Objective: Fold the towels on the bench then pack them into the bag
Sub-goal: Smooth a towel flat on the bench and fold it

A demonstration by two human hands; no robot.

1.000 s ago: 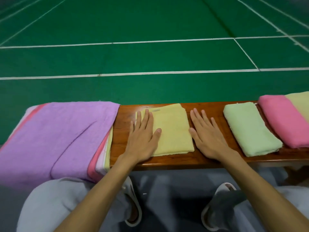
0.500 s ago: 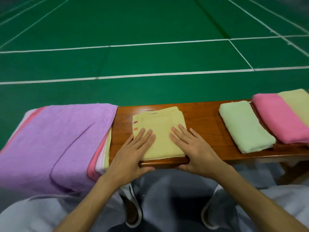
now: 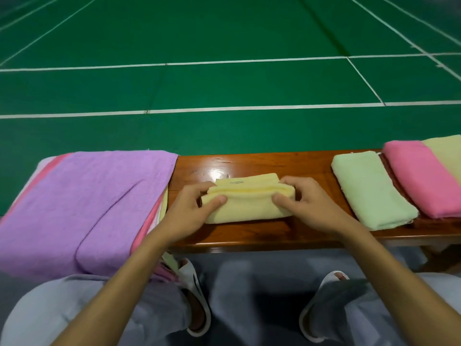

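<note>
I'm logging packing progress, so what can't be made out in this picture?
Head view:
Bag: nowhere in frame.
Far-right towel: cut off by the right edge.
Stack under the purple towel: covered, count unclear.
Fingertips of left hand and right hand: hidden by the yellow towel.

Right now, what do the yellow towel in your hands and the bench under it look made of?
The yellow towel: soft terry-like cloth, matte and fuzzy, plump at the fold. The bench: probably varnished wood, reddish-brown, grain lines, bright glare spot.
</note>
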